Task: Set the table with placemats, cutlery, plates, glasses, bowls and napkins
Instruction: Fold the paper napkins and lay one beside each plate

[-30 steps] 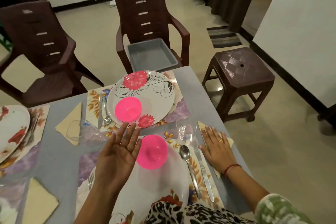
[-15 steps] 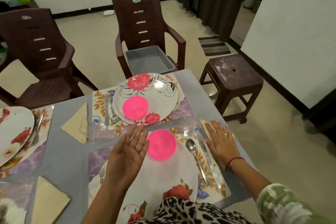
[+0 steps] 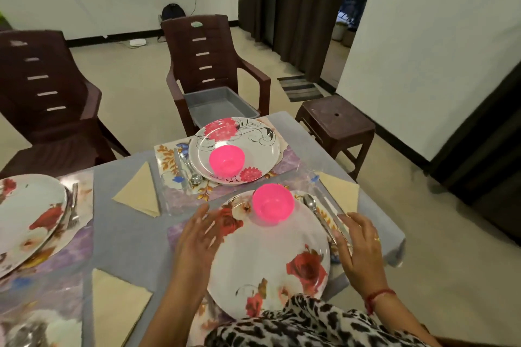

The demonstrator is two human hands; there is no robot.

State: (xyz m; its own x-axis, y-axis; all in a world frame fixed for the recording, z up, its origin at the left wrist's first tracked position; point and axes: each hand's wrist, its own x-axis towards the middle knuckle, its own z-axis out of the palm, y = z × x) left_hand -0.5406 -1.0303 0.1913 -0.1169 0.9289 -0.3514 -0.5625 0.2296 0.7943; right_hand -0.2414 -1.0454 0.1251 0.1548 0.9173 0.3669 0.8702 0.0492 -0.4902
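A: Left hand, position and fingers?

B: Left hand [image 3: 197,236] is at the left rim of the near plate [image 3: 270,262]. The fingers are straight, slightly spread, and hold nothing. The frame is blurred there, so I cannot tell whether it touches the rim.

A: Right hand?

B: Right hand [image 3: 359,248] is just right of the same plate, over the handle ends of the spoon [image 3: 309,202] and knife [image 3: 327,203]. The fingers are extended and loosely apart, with nothing pinched.

A: Bowls?

B: A pink bowl [image 3: 273,204] stands upright on the far part of the near plate. A second pink bowl [image 3: 226,160] stands on the far plate [image 3: 259,146], which rests on a floral placemat [image 3: 169,155].

A: Napkins?

B: There are three folded cream ones. The right napkin [image 3: 342,191] is beside the knife. The middle napkin [image 3: 139,191] lies on the grey table [image 3: 127,239], left of the far placemat. The near-left napkin [image 3: 118,304] is by the table's near edge.

A: Anything else on the table?

B: A third plate [image 3: 25,211] is at the left, with a fork [image 3: 74,203] along its right rim.

A: Surroundings?

B: A brown chair [image 3: 203,45] holds a grey tray [image 3: 220,104] on its seat. A brown stool [image 3: 335,124] stands right of the table.
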